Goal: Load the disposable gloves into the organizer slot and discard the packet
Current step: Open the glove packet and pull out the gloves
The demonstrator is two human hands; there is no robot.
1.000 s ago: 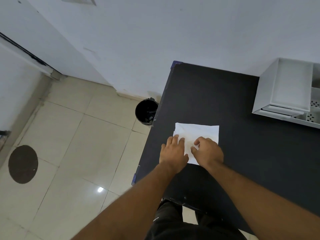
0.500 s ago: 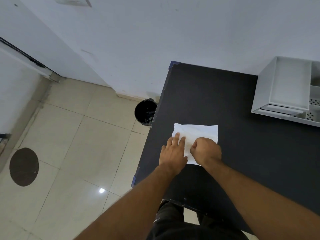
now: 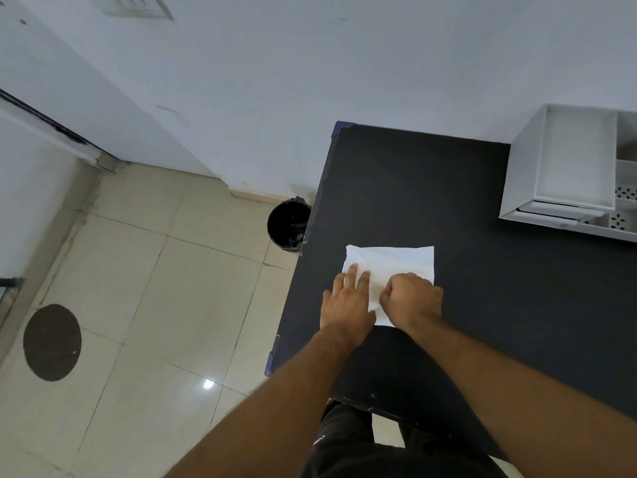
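A flat white glove packet [image 3: 396, 263] lies on the black table [image 3: 482, 288] near its left edge. My left hand [image 3: 346, 303] rests flat on the packet's near left part, fingers spread and pressing down. My right hand [image 3: 412, 298] sits beside it with its fingers curled, pinching the packet's near edge. The white organizer [image 3: 572, 170] stands at the table's back right, with an open slot on top and perforated trays beside it.
A black bin [image 3: 289, 224] with a dark liner stands on the tiled floor just left of the table, against the wall. A round dark mat [image 3: 51, 341] lies on the floor at the far left. My legs show under the table's near edge.
My right fingers have curled tighter on the packet's near edge. My left hand has stayed pressed flat. The packet has not shifted on the table.
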